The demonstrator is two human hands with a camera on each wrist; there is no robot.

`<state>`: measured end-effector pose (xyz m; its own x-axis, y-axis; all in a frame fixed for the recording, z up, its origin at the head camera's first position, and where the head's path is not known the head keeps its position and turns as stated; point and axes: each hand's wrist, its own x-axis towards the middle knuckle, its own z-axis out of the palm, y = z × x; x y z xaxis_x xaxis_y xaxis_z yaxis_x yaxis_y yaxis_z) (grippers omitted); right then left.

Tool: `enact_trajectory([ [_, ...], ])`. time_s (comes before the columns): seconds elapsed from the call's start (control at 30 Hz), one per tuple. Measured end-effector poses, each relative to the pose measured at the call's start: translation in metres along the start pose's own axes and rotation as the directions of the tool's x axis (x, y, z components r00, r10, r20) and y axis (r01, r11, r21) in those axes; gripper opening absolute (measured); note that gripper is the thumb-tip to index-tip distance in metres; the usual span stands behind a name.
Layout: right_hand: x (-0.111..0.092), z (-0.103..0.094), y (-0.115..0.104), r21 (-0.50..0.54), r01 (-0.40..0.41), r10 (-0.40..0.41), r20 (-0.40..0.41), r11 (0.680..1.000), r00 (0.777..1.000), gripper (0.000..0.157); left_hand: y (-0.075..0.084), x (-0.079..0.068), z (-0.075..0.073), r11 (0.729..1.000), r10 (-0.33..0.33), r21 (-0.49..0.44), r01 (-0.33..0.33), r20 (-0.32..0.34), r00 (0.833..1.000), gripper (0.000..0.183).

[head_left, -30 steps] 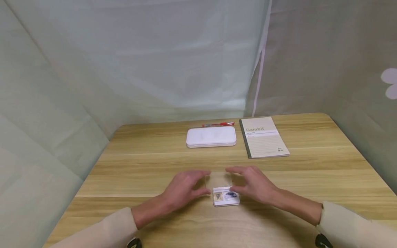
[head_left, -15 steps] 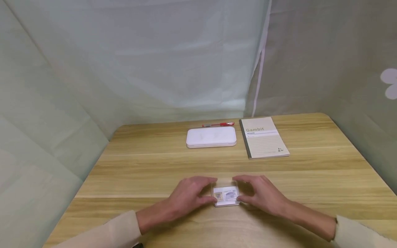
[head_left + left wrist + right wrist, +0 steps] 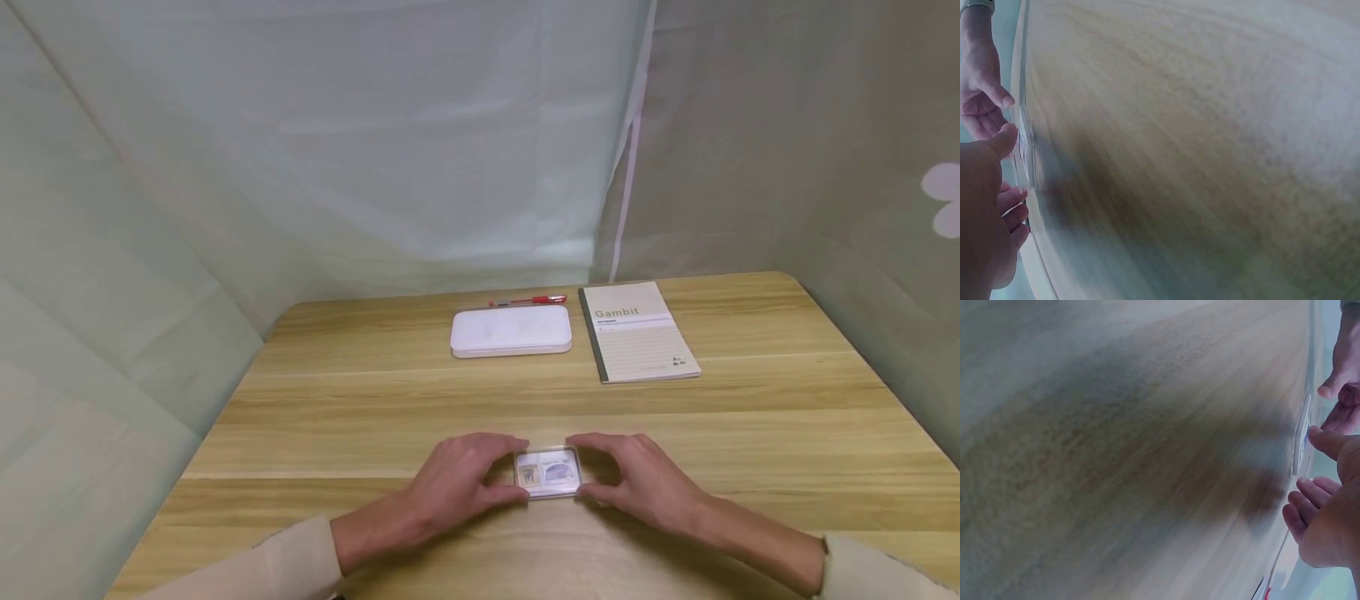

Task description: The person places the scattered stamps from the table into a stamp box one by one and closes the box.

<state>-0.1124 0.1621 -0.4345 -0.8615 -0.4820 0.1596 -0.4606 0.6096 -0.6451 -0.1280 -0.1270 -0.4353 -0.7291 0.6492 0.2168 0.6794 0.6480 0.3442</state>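
A small clear plastic case lies flat on the wooden table, its transparent lid sitting over it. Through the lid show two stamp-like pictures on white backing, the left one yellowish, the right one bluish-grey. My left hand pinches the lid's left end, thumb at the near corner and forefinger at the far one. Mirroring it, my right hand grips the right end the same way. In the left wrist view the case appears edge-on between both hands; the other fingers stay off it.
Behind the case lies a white flat pencil box, with a red-capped pen just beyond it. To its right is a notebook marked "Gambit". Pale cloth curtains hang around the table's back and sides.
Both hands have brought the clear lid down and slightly right, from behind and above the case onto it. The lid now lines up with the case. Box, pen and notebook have stayed put.
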Motion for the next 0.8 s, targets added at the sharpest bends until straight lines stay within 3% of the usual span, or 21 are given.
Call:
enact_trajectory([
  [0.8,-0.0021,0.0029,-0.0005,-0.076,0.042,-0.041,0.006,0.996,0.999,0.057,-0.0006,-0.002,0.0052,0.995,0.067,0.082,-0.064,-0.033,0.997,0.059],
])
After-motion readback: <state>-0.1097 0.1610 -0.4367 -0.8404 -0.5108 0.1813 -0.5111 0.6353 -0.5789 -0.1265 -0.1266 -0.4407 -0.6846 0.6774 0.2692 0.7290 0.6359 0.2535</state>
